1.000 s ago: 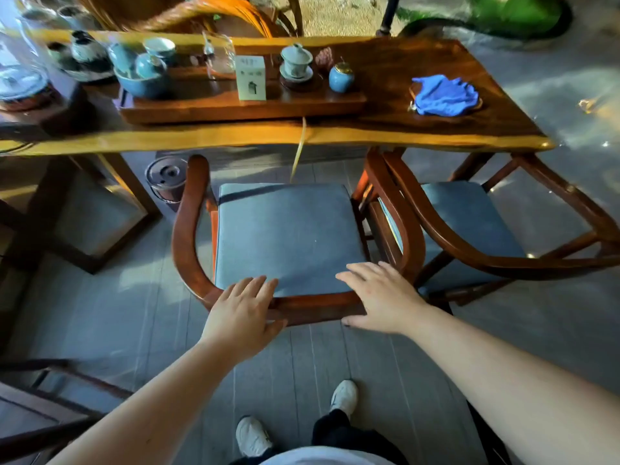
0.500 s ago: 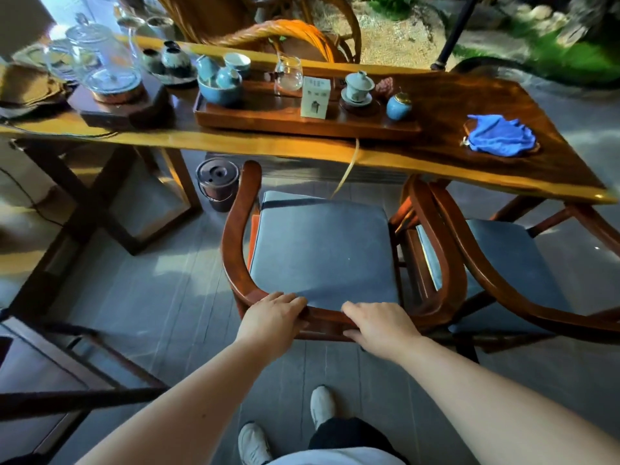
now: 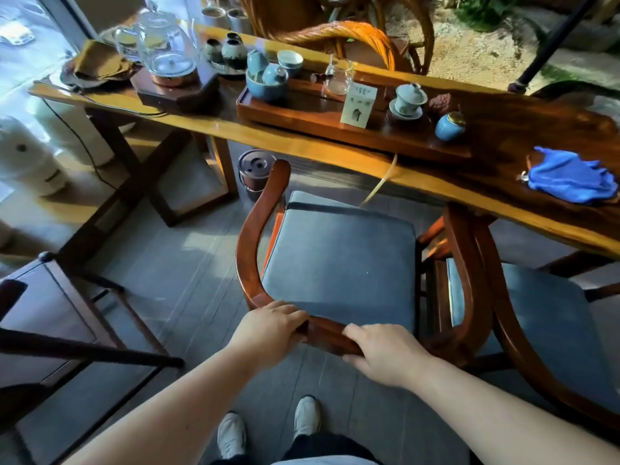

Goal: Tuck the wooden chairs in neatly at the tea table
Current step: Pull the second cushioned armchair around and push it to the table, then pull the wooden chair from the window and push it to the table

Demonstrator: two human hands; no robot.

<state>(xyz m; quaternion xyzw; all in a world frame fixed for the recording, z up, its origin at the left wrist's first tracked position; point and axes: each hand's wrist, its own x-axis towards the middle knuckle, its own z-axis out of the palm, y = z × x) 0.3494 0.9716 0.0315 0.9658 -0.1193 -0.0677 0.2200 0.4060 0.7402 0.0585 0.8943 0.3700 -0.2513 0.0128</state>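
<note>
Behind the tea table [image 3: 302, 144], on my side of it, stands the chair [image 3: 339, 260] I am working on. My left hand [image 3: 268, 333] and my right hand [image 3: 385, 354] are both closed over its curved back rail, a little apart from each other, fingers curled over the top edge.

As I judge it, this is the push-in step for this chair: its seat is mostly out from under the table, with only the front edge and the arm tips reaching the table's near edge. The next move calls for a straight, even shove toward the table, keeping the chair square so its right arm does not grind on the second chair [image 3: 536, 317], which sits just beside it, arms touching or nearly so (I cannot tell which). A thin cord [image 3: 382, 182] hangs off the table edge over the seat front and could snag.

On the table sit a wooden tray [image 3: 322, 125] with cups and a small card [image 3: 358, 104], a glass kettle [image 3: 167, 48] toward the table's left end, and a blue cloth [image 3: 570, 177] toward its right end. Below the table stands a small lidded bucket [image 3: 255, 172], close to the chair's left arm tip. Grey floorboards [image 3: 188, 283] run under everything, and a rattan chair [image 3: 339, 36] sits on the table's far side.
</note>
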